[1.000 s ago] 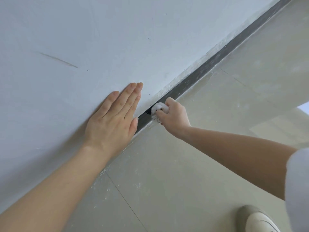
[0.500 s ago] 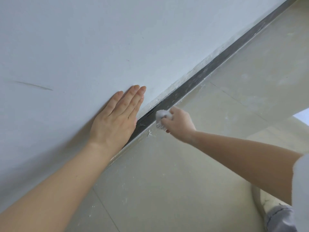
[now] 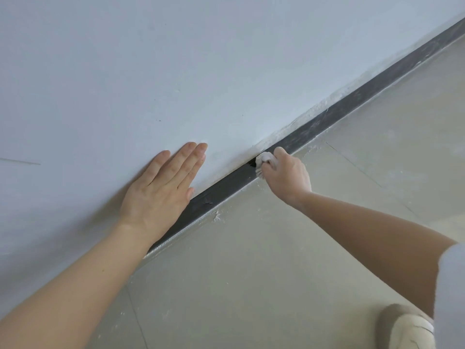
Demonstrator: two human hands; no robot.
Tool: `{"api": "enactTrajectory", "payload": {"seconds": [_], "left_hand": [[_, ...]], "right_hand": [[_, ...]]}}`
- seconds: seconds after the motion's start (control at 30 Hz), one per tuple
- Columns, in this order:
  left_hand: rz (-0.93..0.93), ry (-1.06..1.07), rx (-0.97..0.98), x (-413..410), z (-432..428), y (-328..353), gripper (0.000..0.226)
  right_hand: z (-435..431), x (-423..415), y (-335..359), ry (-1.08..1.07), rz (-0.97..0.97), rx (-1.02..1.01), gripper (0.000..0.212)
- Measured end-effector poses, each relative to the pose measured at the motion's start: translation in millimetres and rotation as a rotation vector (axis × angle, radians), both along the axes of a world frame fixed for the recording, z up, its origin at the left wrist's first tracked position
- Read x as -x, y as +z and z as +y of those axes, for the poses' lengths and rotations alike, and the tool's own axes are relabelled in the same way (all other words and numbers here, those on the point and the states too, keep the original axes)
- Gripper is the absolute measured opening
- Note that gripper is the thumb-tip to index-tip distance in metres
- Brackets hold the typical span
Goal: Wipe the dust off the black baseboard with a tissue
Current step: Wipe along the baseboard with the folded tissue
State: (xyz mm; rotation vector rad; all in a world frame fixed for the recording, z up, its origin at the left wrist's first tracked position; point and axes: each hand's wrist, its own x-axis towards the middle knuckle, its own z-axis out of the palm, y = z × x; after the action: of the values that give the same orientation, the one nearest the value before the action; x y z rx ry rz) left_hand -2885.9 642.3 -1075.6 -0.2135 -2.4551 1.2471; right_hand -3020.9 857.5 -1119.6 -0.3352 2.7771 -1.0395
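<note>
A black baseboard runs diagonally from lower left to upper right where the white wall meets the floor. Its far stretch looks grey with dust; the part near my hands looks darker. My right hand grips a crumpled white tissue and presses it against the baseboard. My left hand lies flat on the wall with straight fingers, just above the baseboard and to the left of the tissue.
Beige floor tiles with white dust specks and thin grout lines fill the lower right. A light shoe shows at the bottom right corner. A thin scratch marks the wall at far left.
My right hand has slid the tissue up the baseboard to the right, away from my left hand. A longer dark stretch of baseboard now shows between the hands. The left hand stays flat on the wall.
</note>
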Motion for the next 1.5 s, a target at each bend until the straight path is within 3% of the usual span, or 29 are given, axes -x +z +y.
{"api": "enactTrajectory", "payload": {"seconds": [0.07, 0.13, 0.3, 0.37, 0.53, 0.67, 0.77, 0.87, 0.93, 1.03, 1.2, 1.27, 1.37, 1.5], "left_hand": [[-0.017, 0.011, -0.010, 7, 10, 2, 0.060], [-0.029, 0.011, -0.001, 17, 20, 6, 0.061], [-0.068, -0.006, 0.031, 51, 44, 15, 0.063], [-0.090, -0.008, 0.047, 60, 49, 16, 0.065], [-0.098, -0.031, 0.000, 69, 49, 13, 0.062], [-0.095, -0.065, -0.019, 70, 48, 12, 0.063], [-0.088, -0.079, -0.008, 70, 46, 12, 0.063], [-0.088, -0.089, -0.007, 71, 46, 11, 0.063], [-0.089, -0.089, -0.012, 71, 46, 11, 0.064], [-0.083, -0.094, -0.020, 71, 46, 11, 0.065], [-0.097, -0.081, -0.009, 70, 47, 12, 0.067], [-0.104, -0.071, 0.025, 69, 46, 13, 0.068], [-0.108, -0.075, 0.033, 70, 46, 14, 0.068], [-0.113, -0.078, 0.007, 71, 46, 13, 0.066]], "right_hand": [[11, 7, -2, -0.122, -0.065, 0.055, 0.026], [19, 5, -4, -0.107, -0.119, 0.083, 0.027], [6, -39, -9, 0.373, -0.228, -0.017, 0.035], [-4, -49, -13, 0.405, -0.222, 0.026, 0.038], [-7, -18, -32, 0.143, -0.266, 0.091, 0.026], [14, 22, -40, 0.067, -0.201, 0.038, 0.018], [29, 45, -38, -0.132, -0.233, 0.154, 0.026], [42, 68, -35, -0.452, -0.317, 0.359, 0.016], [46, 68, -33, -0.564, -0.343, 0.477, 0.028], [34, 36, -37, -0.394, -0.369, 0.457, 0.035], [-3, -41, -39, 0.303, -0.402, 0.124, 0.029], [-17, -55, -32, 0.467, -0.352, 0.084, 0.025], [-26, -45, -33, 0.418, -0.252, 0.121, 0.016], [-2, -5, -38, 0.261, -0.166, 0.109, 0.019]]}}
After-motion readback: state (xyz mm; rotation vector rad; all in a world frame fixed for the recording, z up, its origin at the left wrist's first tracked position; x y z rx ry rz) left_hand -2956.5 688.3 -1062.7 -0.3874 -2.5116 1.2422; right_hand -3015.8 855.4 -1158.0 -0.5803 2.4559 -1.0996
